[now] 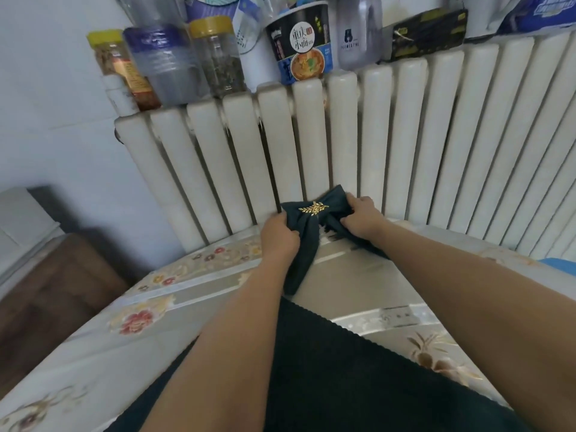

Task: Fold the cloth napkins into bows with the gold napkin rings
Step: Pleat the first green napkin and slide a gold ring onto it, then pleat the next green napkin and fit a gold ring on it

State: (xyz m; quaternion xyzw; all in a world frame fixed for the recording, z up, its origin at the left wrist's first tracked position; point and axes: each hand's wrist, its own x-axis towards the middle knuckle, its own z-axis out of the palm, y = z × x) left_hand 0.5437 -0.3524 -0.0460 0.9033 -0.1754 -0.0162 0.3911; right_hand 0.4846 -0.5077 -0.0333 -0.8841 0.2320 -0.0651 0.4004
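A dark green cloth napkin point(307, 232) shaped like a bow lies at the far edge of the mattress, right against the radiator. A gold leaf-shaped napkin ring point(314, 208) cinches its middle. My left hand point(279, 235) grips the bow's left loop. My right hand point(361, 218) grips the right loop. One tail hangs toward me between my forearms. A second dark green napkin point(336, 375) lies spread flat on the near part of the mattress, partly under my arms.
The floral-patterned mattress point(174, 310) fills the foreground. A white radiator point(405, 135) stands behind it, topped with jars point(215, 54), a noodle cup point(300, 42) and bottles. A brown wooden cabinet point(46, 294) sits at the left.
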